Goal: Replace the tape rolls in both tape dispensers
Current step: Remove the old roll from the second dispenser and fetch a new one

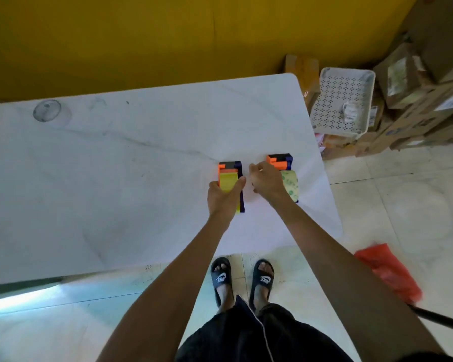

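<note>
Two tape dispensers stand side by side on the white table, close to its right edge and about midway between the far and near edges; the left dispenser carries a yellow tape roll, the right dispenser a pale greenish tape roll. The left hand grasps the left unit from the near side, thumb on one flank and fingers on the other, curled round the yellow roll and its purple frame. The right hand sits over the near part of the right dispenser with its fingers bent and a fingertip reaching toward the gap between the two units; whether it actually pinches anything there cannot be told, since the hand hides its own contact.

Risks, as I judge them: the right dispenser stands nearest the table's right edge, so a sideways tug on its roll could slide it off onto the tiled floor; the two units are just beside each other, so lifting one could knock the other; a loose tape end, if there is one, could stick to the tabletop or to the fingers and drag the light plastic body along; working both at once leaves neither unit braced by a free hand. A clear tape roll lies well apart near the far left corner, a long reach away; a white perforated basket stands beyond the far right corner.
</note>
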The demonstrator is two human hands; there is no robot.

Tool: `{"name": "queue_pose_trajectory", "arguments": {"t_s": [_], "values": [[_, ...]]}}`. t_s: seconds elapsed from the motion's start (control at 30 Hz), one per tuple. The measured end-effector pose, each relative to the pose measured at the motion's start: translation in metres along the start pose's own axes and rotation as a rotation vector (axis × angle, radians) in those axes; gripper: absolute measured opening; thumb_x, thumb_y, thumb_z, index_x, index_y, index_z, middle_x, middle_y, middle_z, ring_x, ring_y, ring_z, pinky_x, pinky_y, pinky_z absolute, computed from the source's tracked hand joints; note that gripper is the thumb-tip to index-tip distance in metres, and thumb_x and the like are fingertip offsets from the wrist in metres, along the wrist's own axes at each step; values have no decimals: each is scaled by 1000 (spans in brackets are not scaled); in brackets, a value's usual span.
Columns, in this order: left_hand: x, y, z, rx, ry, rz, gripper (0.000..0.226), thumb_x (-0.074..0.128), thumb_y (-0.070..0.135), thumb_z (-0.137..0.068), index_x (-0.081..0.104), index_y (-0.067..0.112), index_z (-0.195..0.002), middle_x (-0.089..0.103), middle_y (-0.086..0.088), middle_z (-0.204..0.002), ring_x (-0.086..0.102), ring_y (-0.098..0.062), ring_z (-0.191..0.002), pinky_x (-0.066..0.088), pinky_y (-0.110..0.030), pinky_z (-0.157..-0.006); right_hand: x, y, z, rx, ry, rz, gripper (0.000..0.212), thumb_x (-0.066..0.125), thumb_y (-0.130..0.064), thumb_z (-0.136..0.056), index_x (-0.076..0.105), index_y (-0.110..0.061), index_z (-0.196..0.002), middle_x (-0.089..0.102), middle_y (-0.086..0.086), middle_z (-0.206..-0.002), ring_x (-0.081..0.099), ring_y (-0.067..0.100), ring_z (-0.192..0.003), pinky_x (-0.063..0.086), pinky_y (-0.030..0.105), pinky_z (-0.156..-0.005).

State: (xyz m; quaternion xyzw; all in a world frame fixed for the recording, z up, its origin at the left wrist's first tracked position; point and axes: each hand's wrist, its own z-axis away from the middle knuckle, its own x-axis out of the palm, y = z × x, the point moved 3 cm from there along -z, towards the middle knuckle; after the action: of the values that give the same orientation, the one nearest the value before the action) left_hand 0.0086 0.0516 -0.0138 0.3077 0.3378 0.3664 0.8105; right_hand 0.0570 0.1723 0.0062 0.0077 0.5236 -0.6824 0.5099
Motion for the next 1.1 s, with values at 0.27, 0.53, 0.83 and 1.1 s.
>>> {"name": "queue_pose_trajectory", "arguments": {"t_s": [0.27,0.53,0.83,1.1], "values": [[-13,27,8,93,107,-150,65,64,40,-80,39,9,-131,38,-11,-131,50,-34,-114,47,-43,-93,-33,-5,5,-48,130,32,24,54,-27,-87,66,-9,-99,66,4,-91,59,19,-84,40,20,-71],[-27,68,12,321,82,-89,45,58,20,-86,43,10,-127,44,-8,-130,53,-23,-103,43,-30,-81,-73,28,11,43,301,106,32,59,-28,-85,56,-6,-108,65,14,-107,63,31,-95,41,29,-70],[-5,72,33,413,31,-74,25,51,8,-84,59,10,-108,64,0,-89,63,-23,-86,53,-34,-80,-70,77,6,226,111,-91,40,65,-41,-83,58,-2,-93,57,10,-89,55,25,-83,50,36,-74],[72,49,52,69,-244,-152,22,46,8,-87,48,20,-105,52,0,-86,49,-17,-73,37,-25,-55,-77,89,-5,178,26,-194,26,68,-29,-81,67,-4,-77,67,16,-84,64,31,-87,55,49,-89]]}}
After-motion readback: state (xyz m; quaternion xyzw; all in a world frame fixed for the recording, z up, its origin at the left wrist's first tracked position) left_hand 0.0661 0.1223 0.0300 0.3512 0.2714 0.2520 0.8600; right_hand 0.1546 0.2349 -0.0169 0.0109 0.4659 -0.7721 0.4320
